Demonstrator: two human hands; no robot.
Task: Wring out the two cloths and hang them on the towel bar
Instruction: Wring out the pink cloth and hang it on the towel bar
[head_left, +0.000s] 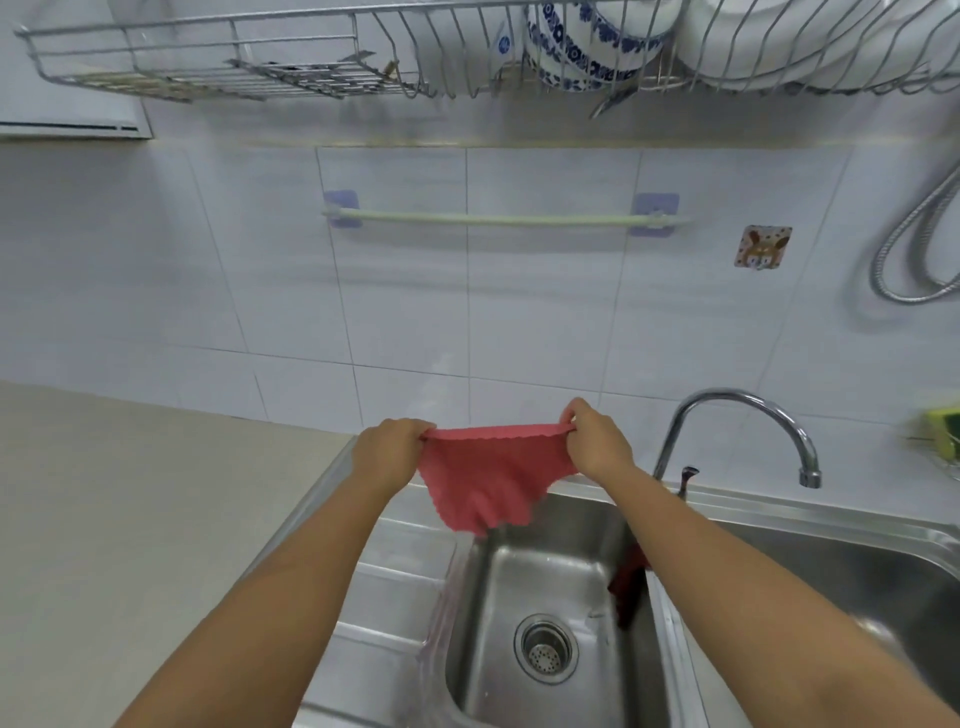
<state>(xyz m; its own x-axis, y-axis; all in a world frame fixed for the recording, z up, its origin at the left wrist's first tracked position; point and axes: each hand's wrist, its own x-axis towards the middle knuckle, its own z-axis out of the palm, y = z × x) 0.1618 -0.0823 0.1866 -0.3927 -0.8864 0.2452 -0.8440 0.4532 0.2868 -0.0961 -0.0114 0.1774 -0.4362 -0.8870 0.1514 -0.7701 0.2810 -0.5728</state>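
Pink cloth (480, 478): centre of frame, stretched flat between both hands above the sink (524, 587), lower edge hanging free.
Left hand (387, 449): fingers pinched shut on the cloth's upper left corner.
Right hand (595, 441): fingers pinched shut on the upper right corner.
Dark red cloth (629, 587): draped on the sink's divider, lower right of centre, partly hidden by the right forearm.
Towel bar (498, 219): on the tiled wall, upper centre, bare.
Faucet (748, 426): right of the hands.
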